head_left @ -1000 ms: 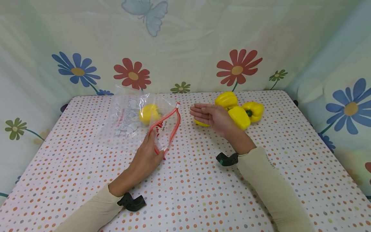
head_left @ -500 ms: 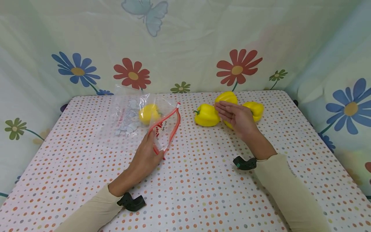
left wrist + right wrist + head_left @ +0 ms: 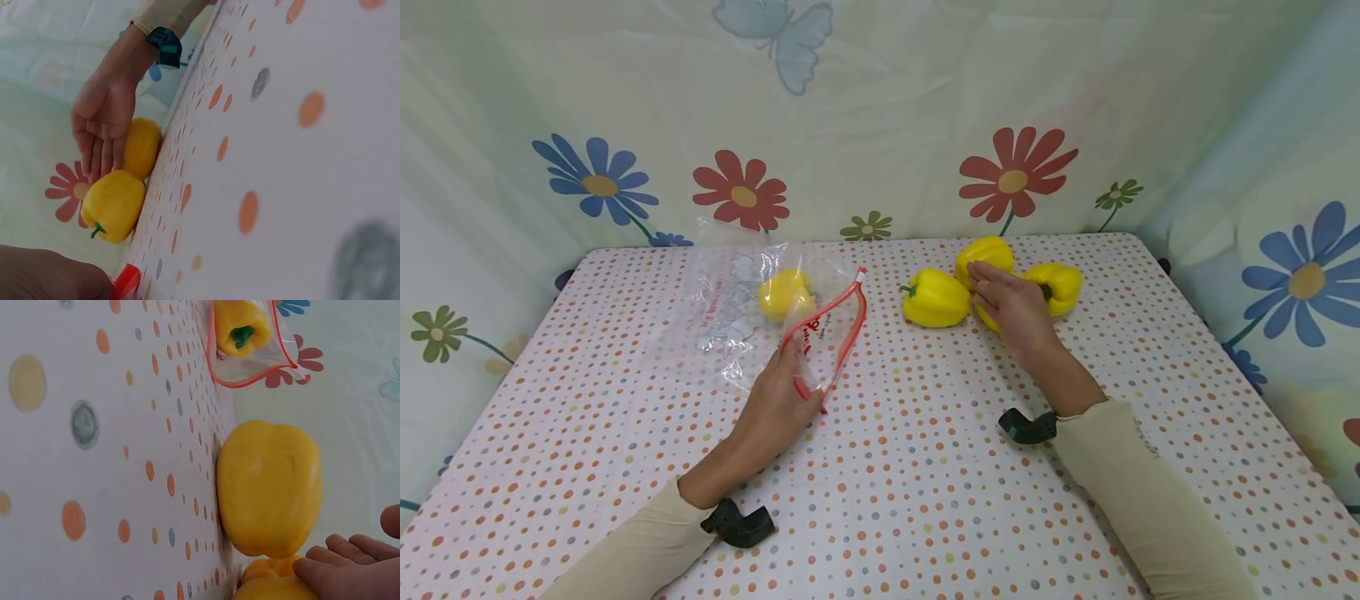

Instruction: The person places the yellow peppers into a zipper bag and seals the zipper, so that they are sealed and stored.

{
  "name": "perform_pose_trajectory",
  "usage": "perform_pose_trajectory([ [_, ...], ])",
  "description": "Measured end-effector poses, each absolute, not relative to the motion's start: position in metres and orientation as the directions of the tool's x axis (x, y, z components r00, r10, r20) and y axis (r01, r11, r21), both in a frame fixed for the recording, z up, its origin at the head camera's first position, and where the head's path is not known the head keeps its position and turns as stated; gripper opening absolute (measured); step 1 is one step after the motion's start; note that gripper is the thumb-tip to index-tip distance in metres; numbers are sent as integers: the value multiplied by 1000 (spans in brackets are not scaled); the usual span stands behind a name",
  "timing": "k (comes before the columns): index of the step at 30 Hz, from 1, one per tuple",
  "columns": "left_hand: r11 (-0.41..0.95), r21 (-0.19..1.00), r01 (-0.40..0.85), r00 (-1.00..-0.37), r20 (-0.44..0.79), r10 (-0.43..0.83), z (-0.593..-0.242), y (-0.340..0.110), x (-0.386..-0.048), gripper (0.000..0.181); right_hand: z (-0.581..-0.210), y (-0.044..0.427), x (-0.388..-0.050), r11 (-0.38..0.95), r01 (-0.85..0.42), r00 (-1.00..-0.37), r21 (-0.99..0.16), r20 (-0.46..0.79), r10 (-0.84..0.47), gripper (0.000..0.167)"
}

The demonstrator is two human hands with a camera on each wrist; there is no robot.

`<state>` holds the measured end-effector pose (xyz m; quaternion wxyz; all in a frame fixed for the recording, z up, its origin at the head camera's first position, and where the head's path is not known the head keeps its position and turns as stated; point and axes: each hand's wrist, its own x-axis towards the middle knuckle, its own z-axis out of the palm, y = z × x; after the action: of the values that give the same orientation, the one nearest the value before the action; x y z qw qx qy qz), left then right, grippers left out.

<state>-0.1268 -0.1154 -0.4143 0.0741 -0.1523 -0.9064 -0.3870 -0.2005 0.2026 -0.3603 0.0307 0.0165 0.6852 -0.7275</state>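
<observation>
My left hand (image 3: 775,408) grips the near edge of a clear zip bag (image 3: 722,300) at its red-rimmed mouth, which gapes to the right. Inside lies one yellow bell pepper (image 3: 784,296). Over to the right, my right hand (image 3: 1018,321) hovers at a cluster of yellow peppers, fingers fairly straight. It covers most of the front pepper (image 3: 987,318); whether it touches is hard to tell. In the right wrist view the fingertips (image 3: 309,569) appear against that pepper (image 3: 275,589). A pepper with a green stem (image 3: 936,298) sits left of the hand.
Another pepper (image 3: 983,250) lies behind the hand, and one more (image 3: 1063,287) to its right. The dotted tablecloth (image 3: 887,492) spreads toward the front. A flowered curtain (image 3: 895,117) hangs along the table's back edge.
My right hand has moved right from in front of the left pepper to the front pepper of the cluster, its palm turning slightly downward. My left hand and the bag stay nearly still.
</observation>
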Motion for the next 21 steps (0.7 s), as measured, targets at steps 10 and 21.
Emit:
perform_pose_trajectory([
  [10, 645, 698, 311, -950, 237, 203, -415, -116, -126, 87, -369, 196, -206, 139, 159, -982, -977, -172, -84, 52],
  [21, 653, 676, 342, -940, 253, 230, -414, -116, -126, 91, -384, 187, -212, 211, 169, -976, -963, -194, -99, 64],
])
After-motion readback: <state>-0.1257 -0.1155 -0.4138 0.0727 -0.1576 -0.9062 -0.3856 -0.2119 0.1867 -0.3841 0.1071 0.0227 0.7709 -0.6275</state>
